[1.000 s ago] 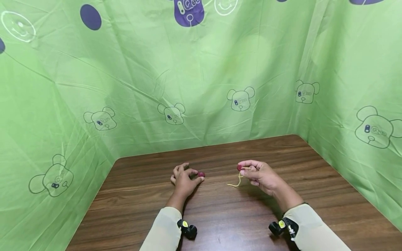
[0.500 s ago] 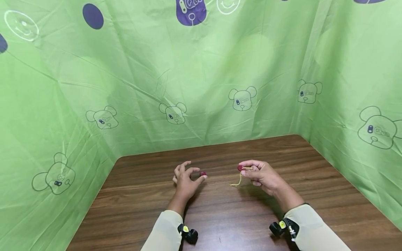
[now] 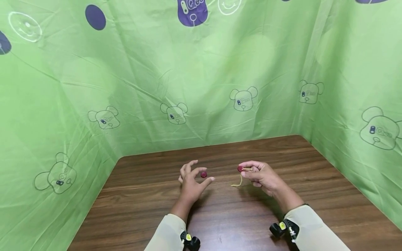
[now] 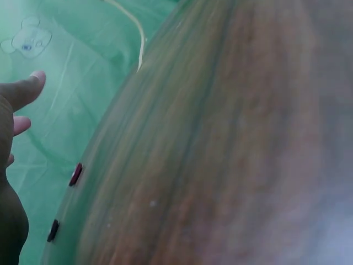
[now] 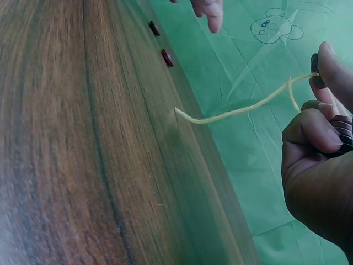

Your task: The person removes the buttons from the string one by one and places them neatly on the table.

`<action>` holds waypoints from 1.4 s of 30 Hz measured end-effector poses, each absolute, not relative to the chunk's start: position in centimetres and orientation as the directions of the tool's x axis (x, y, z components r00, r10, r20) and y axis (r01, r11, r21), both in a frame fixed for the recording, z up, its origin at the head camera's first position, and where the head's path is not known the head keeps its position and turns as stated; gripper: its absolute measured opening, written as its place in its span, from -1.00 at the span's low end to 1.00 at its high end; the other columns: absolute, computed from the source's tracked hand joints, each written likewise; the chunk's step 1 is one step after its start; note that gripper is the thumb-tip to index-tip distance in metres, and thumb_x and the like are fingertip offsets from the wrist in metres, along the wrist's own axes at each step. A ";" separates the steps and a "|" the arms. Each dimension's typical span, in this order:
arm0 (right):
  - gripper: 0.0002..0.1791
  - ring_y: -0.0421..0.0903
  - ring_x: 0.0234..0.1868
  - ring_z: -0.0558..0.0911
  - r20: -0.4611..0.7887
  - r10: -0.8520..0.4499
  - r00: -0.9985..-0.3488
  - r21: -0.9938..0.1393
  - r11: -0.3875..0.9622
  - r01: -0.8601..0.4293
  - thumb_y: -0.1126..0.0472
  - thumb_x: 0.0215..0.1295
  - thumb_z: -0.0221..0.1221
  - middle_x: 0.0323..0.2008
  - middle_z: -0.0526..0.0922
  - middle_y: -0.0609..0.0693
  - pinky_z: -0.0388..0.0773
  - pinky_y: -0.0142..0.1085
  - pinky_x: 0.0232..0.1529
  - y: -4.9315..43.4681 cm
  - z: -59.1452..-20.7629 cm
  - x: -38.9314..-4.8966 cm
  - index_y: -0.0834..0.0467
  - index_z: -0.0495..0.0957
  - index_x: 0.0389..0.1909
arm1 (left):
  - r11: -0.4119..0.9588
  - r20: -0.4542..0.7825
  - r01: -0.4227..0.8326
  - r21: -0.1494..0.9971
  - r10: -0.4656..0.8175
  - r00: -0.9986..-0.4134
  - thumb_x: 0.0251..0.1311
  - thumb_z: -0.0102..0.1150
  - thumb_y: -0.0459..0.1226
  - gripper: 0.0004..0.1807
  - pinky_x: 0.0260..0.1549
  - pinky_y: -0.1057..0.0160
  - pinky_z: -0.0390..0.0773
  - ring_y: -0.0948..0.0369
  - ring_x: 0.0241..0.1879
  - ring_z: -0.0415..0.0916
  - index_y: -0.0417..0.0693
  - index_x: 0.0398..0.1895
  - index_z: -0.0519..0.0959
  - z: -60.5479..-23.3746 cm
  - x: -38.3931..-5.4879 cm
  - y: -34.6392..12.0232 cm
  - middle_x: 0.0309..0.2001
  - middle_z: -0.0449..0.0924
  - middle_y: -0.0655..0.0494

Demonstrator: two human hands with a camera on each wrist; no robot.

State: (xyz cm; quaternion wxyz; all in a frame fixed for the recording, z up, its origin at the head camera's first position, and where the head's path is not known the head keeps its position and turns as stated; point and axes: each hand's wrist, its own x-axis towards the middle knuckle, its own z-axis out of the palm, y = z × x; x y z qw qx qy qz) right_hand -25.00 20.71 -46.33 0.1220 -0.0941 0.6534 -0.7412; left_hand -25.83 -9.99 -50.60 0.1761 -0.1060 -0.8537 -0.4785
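While the right hand (image 3: 263,177) pinches a red disc (image 3: 240,168) between thumb and forefinger, the left hand (image 3: 191,184) is released, its thumb and forefinger spread well apart. A yellow string (image 5: 223,116) meets the pinched disc; one length hangs in a curve toward the worktop (image 3: 226,216), and another runs back to the curled fingers. Whether the string passes through the disc cannot be told. Right wrist view: a stack (image 5: 343,132) of similar discs is held at the curled lower fingers of the same hand. Two loose discs (image 5: 167,58) lie on the worktop, near each other but apart; in the head view, one of them appears just beside the tip of the left forefinger. Cream sleeves (image 3: 317,228) cover the forearms, each with a black camera (image 3: 276,229) at the wrist. A green curtain (image 3: 204,69), printed with bear heads, surrounds the worktop behind and at both sides
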 end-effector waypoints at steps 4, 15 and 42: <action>-0.69 -0.40 -0.57 0.34 -0.019 -0.305 -0.952 -0.995 -0.086 0.047 0.43 0.43 0.34 -0.29 0.80 -0.24 0.22 -0.49 -0.58 20.6 -46.2 -24.9 0.11 0.77 0.10 | 0.480 0.390 0.348 0.806 0.013 -0.921 0.05 0.73 0.02 -0.58 0.48 -0.47 -0.09 -0.09 0.66 -0.06 0.16 -0.05 0.82 -50.0 -25.1 -9.3 0.54 0.39 0.15; -0.73 -0.37 -0.53 0.45 -0.015 -0.340 -0.940 -0.999 -0.025 0.025 0.40 0.30 0.47 -0.34 0.81 -0.23 0.27 -0.48 -0.58 19.5 -46.3 -24.4 0.04 0.77 -0.06 | 0.341 0.490 0.509 0.790 0.147 -0.859 0.10 0.70 -0.16 -0.69 0.44 -0.43 -0.07 -0.21 0.59 0.07 0.09 -0.07 0.86 -48.8 -23.4 -6.9 0.49 0.46 -0.04; -0.72 -0.37 -0.56 0.48 0.049 -0.500 -0.864 -0.999 -0.024 -0.043 0.47 0.17 0.50 -0.45 0.78 -0.21 0.30 -0.50 -0.58 17.8 -46.3 -23.3 0.17 0.64 -0.21 | 0.240 0.495 0.557 0.795 0.274 -0.825 0.07 0.70 -0.28 -0.74 0.47 -0.28 0.08 -0.06 0.51 0.17 -0.01 -0.15 0.87 -48.3 -23.0 -5.8 0.42 0.58 -0.06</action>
